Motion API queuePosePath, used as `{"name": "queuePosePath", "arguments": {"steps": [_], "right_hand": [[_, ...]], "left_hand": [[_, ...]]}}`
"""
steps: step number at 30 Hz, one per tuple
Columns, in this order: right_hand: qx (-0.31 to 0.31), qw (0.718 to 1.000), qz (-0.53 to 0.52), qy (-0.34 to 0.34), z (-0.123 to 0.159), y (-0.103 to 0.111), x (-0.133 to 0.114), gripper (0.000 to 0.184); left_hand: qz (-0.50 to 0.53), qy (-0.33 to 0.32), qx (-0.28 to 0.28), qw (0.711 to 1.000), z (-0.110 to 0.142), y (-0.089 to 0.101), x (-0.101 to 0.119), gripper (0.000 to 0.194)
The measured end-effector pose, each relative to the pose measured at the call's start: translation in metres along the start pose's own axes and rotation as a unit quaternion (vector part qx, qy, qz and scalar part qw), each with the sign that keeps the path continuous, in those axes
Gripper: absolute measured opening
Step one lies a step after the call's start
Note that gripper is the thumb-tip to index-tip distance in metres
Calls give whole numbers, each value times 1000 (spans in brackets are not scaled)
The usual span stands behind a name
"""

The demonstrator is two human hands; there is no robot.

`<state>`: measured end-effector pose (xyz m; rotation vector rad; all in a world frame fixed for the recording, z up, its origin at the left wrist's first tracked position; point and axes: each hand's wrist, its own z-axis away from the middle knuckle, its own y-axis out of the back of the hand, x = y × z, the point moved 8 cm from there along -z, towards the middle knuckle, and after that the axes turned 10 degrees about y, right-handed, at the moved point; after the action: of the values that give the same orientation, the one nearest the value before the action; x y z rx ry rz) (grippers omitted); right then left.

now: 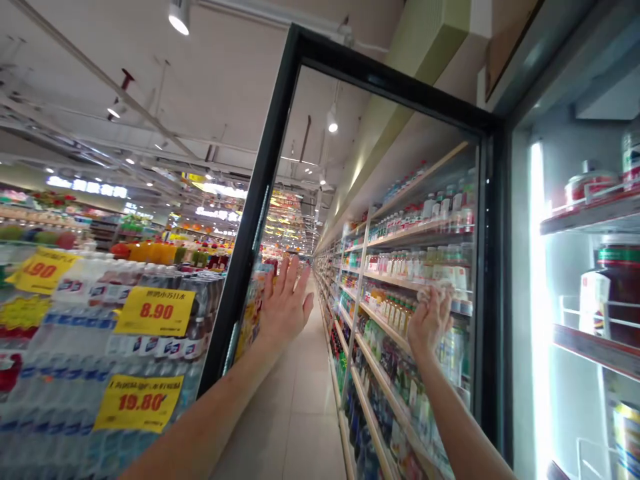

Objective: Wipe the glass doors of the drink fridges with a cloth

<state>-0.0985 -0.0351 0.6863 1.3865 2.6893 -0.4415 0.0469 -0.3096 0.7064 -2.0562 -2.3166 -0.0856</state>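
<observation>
A glass cooler door (pixel 390 83) with a black frame stands swung out in front of me. Against its pane, near the frame's left side, my left hand (pixel 286 300) lies flat with its fingers stretched out. My right hand (pixel 429 323) is raised at the right part of the glass, fingers closed on a crumpled whitish cloth (pixel 440 291). The cloth is slightly blurred and partly covered by the fingers, and it seems to press on the pane. Through the glass show shelves of bottles (pixel 400 263).
To the right is the lit cooler interior, where a dark jar (pixel 623 287) and a can (pixel 627 433) stand on wire-edged shelves. Stacked bottled drinks (pixel 65 360) with yellow price signs (pixel 155 311) line the left. A tiled aisle (pixel 295 400) runs ahead beyond the pane.
</observation>
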Motion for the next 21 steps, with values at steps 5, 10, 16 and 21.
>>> {"name": "queuePosePath", "arguments": {"steps": [5, 10, 16, 21], "right_hand": [[-123, 944, -67, 298, 54, -14, -96, 42], [-55, 995, -10, 84, 23, 1, 2, 42], [-39, 999, -15, 13, 10, -3, 2, 45], [-158, 909, -88, 376, 63, -18, -114, 40]], "left_hand": [[13, -4, 4, 1000, 0, -1, -3, 49], [0, -10, -6, 1000, 1, -5, -4, 48], [0, -4, -11, 1000, 1, -8, -4, 48], [10, -16, 4, 1000, 1, -7, -3, 49]]}}
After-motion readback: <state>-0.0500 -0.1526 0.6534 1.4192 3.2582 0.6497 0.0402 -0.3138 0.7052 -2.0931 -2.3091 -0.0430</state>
